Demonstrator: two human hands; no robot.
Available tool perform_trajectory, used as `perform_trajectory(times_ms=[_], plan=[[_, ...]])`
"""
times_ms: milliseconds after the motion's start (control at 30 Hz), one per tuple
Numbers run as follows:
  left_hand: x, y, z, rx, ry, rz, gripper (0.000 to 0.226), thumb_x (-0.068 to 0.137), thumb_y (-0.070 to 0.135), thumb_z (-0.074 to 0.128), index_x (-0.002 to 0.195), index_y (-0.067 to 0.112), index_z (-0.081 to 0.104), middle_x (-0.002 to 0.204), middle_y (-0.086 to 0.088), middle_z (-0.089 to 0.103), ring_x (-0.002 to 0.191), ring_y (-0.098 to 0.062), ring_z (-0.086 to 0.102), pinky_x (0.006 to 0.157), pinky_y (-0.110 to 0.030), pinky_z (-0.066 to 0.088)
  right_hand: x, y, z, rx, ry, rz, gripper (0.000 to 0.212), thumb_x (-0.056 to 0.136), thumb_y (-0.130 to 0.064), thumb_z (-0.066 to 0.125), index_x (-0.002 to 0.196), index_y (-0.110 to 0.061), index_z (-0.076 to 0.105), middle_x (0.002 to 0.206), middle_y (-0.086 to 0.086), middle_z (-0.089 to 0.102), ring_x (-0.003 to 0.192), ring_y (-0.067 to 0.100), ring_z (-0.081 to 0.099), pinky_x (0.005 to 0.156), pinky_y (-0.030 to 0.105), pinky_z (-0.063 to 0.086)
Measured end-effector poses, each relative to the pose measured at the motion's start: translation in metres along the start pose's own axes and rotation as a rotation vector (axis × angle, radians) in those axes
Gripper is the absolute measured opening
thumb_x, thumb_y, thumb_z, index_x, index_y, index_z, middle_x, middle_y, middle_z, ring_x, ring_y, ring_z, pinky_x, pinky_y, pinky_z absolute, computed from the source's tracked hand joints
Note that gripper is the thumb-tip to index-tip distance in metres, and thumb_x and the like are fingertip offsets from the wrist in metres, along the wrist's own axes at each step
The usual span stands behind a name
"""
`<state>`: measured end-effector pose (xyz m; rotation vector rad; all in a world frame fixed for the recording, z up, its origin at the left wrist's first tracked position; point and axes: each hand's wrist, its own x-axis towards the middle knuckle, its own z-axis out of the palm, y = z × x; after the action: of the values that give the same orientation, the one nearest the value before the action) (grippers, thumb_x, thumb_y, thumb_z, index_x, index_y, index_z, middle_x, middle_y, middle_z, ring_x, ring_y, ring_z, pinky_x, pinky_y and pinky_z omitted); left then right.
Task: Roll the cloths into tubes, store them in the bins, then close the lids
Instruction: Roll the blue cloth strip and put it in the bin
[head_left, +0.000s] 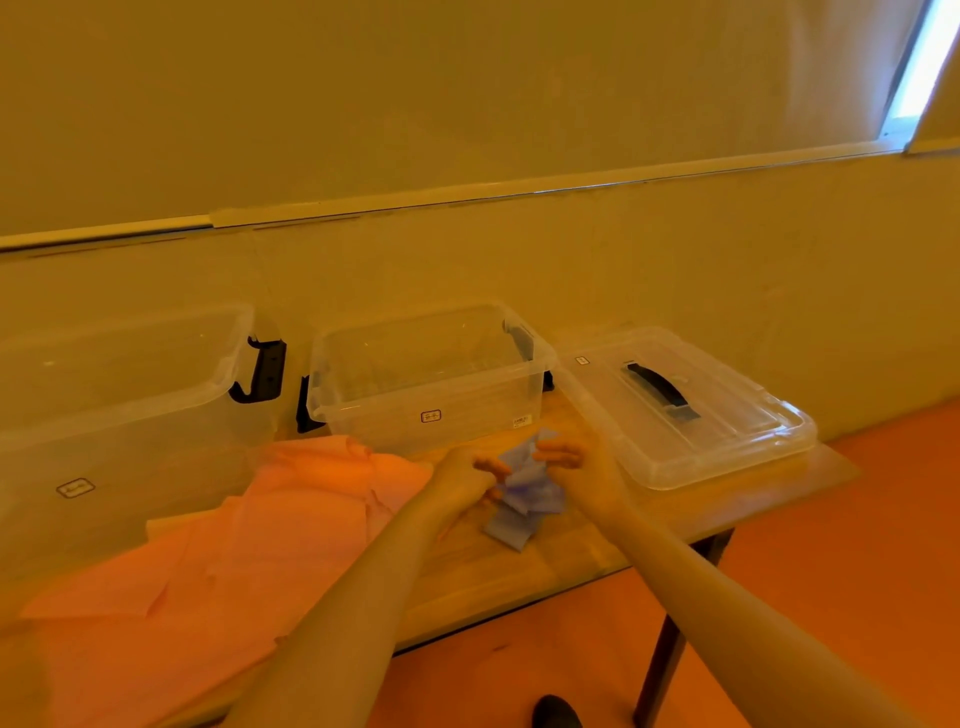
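Observation:
A small blue cloth (524, 493) is bunched up just above the wooden table (519, 571), between my two hands. My left hand (462, 480) grips its left side with curled fingers, and my right hand (576, 467) grips its right side. Pink cloths (234, 545) lie spread over the left half of the table. Two clear open bins stand at the back: a large bin (130, 415) on the left and a smaller bin (431, 374) in the middle, which looks empty. A clear lid (737, 447) with a dark handle lies flat at the right.
The wall runs directly behind the bins. The table's front and right edges drop to an orange floor (831, 519). A dark table leg (670, 649) and the tip of a shoe (556, 712) show below the table's front edge.

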<state>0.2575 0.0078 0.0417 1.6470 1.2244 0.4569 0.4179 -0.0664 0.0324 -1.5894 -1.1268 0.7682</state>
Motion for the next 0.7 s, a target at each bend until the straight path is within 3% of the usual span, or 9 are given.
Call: perform_trajectory(times_ms=[67, 233, 333, 433, 533, 600, 700], plan=[[-0.002, -0.01, -0.003, 0.056, 0.004, -0.033, 0.035, 0.085, -0.01, 0.042, 0.089, 0.013, 0.068, 0.074, -0.01, 0.065, 0.054, -0.013, 0.057, 0.05, -0.023, 0.046, -0.005, 0.012, 0.003, -0.003, 0.059, -0.011, 0.024, 0.092, 0.012, 0.047, 0.113, 0.013, 0.06, 0.117, 0.03, 0.059, 0.106, 0.039, 0.059, 0.065, 0.013, 0.051], [0.001, -0.022, -0.008, -0.008, 0.11, 0.001, 0.024, 0.089, -0.007, 0.047, 0.097, 0.008, 0.065, 0.068, -0.004, 0.06, 0.055, -0.01, 0.053, 0.044, -0.013, 0.04, -0.011, 0.025, -0.002, 0.094, 0.12, 0.043, 0.015, 0.095, -0.007, 0.054, 0.106, -0.01, 0.065, 0.094, 0.007, 0.065, 0.075, 0.01, 0.059, 0.056, 0.017, 0.045], [0.007, -0.022, -0.009, -0.041, 0.207, 0.046, 0.019, 0.091, 0.0, 0.052, 0.104, 0.009, 0.063, 0.07, 0.0, 0.06, 0.054, -0.005, 0.056, 0.043, -0.011, 0.04, -0.008, 0.029, -0.008, 0.141, 0.179, 0.094, 0.013, 0.094, -0.013, 0.059, 0.106, -0.01, 0.063, 0.087, 0.007, 0.064, 0.071, 0.014, 0.057, 0.055, 0.023, 0.042], [0.012, -0.017, -0.004, -0.051, 0.209, 0.046, 0.02, 0.091, 0.0, 0.052, 0.107, 0.005, 0.063, 0.073, 0.0, 0.059, 0.056, -0.007, 0.055, 0.04, -0.012, 0.039, -0.006, 0.032, -0.009, 0.145, 0.212, 0.182, 0.003, 0.093, -0.005, 0.06, 0.095, -0.007, 0.061, 0.079, 0.012, 0.061, 0.064, 0.021, 0.054, 0.054, 0.028, 0.042], [0.014, -0.012, 0.005, -0.032, 0.141, 0.021, 0.015, 0.092, 0.005, 0.055, 0.105, 0.006, 0.064, 0.072, -0.001, 0.059, 0.054, -0.011, 0.053, 0.044, -0.02, 0.039, -0.006, 0.036, -0.008, 0.076, 0.149, 0.258, 0.024, 0.09, 0.001, 0.057, 0.068, -0.007, 0.049, 0.063, 0.018, 0.051, 0.045, 0.017, 0.041, 0.043, 0.023, 0.033], [0.012, -0.01, 0.009, 0.007, 0.095, 0.01, 0.007, 0.094, 0.011, 0.055, 0.098, 0.011, 0.062, 0.077, -0.004, 0.06, 0.054, -0.012, 0.053, 0.041, -0.019, 0.036, -0.008, 0.039, -0.006, 0.012, 0.104, 0.284, 0.03, 0.092, -0.005, 0.056, 0.063, -0.006, 0.047, 0.06, 0.017, 0.049, 0.035, 0.012, 0.035, 0.037, 0.017, 0.027], [0.007, -0.007, 0.013, 0.047, 0.07, 0.039, 0.008, 0.097, 0.01, 0.051, 0.098, 0.009, 0.059, 0.089, -0.01, 0.061, 0.056, -0.011, 0.051, 0.032, -0.014, 0.033, -0.01, 0.04, -0.004, -0.002, 0.117, 0.311, 0.042, 0.097, -0.015, 0.055, 0.057, -0.005, 0.047, 0.047, 0.011, 0.048, 0.03, 0.013, 0.033, 0.036, 0.019, 0.028]])
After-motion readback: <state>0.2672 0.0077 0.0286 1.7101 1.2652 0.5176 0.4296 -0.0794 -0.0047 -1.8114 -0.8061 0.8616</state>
